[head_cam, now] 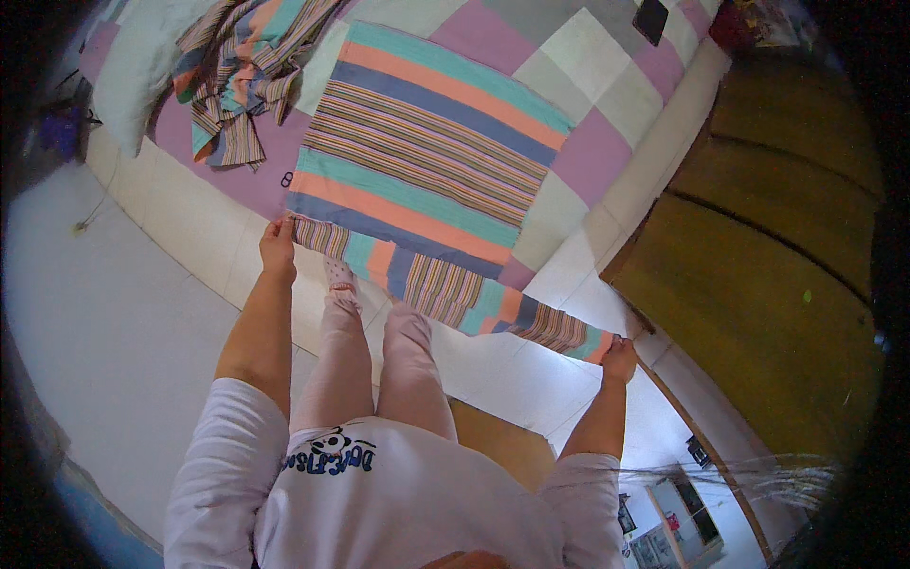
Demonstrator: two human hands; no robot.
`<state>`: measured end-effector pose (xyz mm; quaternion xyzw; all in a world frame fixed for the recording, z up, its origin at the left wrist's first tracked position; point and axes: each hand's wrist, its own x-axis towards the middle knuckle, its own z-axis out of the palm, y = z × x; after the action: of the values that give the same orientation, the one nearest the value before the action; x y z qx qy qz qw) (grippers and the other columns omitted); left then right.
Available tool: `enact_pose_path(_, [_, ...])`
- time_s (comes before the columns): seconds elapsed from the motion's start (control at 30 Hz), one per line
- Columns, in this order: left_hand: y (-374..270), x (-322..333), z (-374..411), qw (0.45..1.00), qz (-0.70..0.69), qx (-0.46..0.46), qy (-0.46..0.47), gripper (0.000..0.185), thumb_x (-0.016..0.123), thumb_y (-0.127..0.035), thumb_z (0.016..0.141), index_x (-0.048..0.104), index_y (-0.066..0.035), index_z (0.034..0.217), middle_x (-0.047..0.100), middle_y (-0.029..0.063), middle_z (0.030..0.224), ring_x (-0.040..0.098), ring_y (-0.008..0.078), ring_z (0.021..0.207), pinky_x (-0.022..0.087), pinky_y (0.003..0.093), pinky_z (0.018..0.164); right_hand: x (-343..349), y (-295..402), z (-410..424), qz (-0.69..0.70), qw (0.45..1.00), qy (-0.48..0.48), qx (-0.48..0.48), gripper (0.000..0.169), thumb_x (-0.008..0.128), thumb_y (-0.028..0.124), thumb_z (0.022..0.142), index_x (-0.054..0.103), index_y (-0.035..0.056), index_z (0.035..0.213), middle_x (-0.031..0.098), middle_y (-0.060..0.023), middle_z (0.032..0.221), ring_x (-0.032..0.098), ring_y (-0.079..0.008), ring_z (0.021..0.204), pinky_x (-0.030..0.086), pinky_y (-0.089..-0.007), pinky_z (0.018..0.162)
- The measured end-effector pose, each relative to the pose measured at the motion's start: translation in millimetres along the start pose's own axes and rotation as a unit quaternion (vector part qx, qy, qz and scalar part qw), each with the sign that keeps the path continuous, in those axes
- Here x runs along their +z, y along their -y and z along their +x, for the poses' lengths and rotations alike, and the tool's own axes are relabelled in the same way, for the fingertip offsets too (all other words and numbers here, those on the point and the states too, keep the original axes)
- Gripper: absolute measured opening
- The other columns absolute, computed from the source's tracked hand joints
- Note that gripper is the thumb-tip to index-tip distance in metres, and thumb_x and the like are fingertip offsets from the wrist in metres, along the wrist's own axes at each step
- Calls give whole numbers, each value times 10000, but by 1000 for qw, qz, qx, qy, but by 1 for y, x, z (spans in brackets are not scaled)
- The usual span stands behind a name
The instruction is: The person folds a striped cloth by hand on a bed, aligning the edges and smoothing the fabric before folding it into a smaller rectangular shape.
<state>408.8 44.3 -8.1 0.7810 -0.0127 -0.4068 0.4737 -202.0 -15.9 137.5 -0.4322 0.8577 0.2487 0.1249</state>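
Between my two hands stretches a long folded strip of striped cloth (pixel 441 288), in teal, orange, blue and thin multicolour stripes. My left hand (pixel 279 245) pinches its left end, and my right hand (pixel 618 355) grips its right end, with both arms spread. Just beyond the strip, a striped cloth panel (pixel 434 142) of the same pattern lies flat on the checkered bedspread (pixel 597 135). Whether the strip and the panel are joined cannot be told. Farther off at the upper left lies a crumpled striped cloth (pixel 245 85).
A dark phone (pixel 650 21) rests on the bedspread at the top right, and a white pillow (pixel 135 85) lies at the upper left. A brownish-green padded piece of furniture (pixel 753 249) stands at the right. Light floor tiles (pixel 128 249) show around my legs.
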Motion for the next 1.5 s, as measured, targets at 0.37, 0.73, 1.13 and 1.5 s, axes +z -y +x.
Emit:
enact_pose_path(0.37, [-7, 10, -2, 999, 41, 18, -4, 112, 517, -149, 849, 530, -43, 814, 548, 3, 789, 488, 88, 736, 389, 221, 680, 56, -16, -2, -34, 998, 31, 39, 273, 419, 321, 850, 537, 92, 940, 607, -148, 887, 586, -329, 807, 468, -425, 680])
enact_pose_path(0.73, [4, 2, 7, 999, 16, 29, 22, 121, 519, -174, 850, 521, -58, 814, 544, 7, 823, 487, 100, 790, 372, 228, 724, 48, 10, 2, 30, 997, -33, 65, 225, 412, 296, 858, 513, 110, 934, 612, -147, 837, 583, -348, 773, 459, -445, 640])
enact_pose_path(1.13, [-5, 10, 2, 999, 39, 12, 7, 81, 493, -121, 847, 515, -61, 797, 535, -7, 759, 483, 85, 689, 386, 215, 627, 63, 13, 18, 26, 997, -17, 77, 271, 393, 320, 864, 522, 98, 951, 608, -145, 885, 581, -345, 798, 458, -441, 656])
enact_pose_path(1.5, [-7, 10, -1, 996, 89, 16, -6, 81, 538, -118, 816, 548, -38, 820, 539, -7, 755, 462, 73, 676, 376, 213, 613, 72, 13, 27, 48, 997, 15, 62, 231, 470, 243, 837, 527, 23, 873, 593, -172, 879, 581, -332, 799, 463, -413, 656])
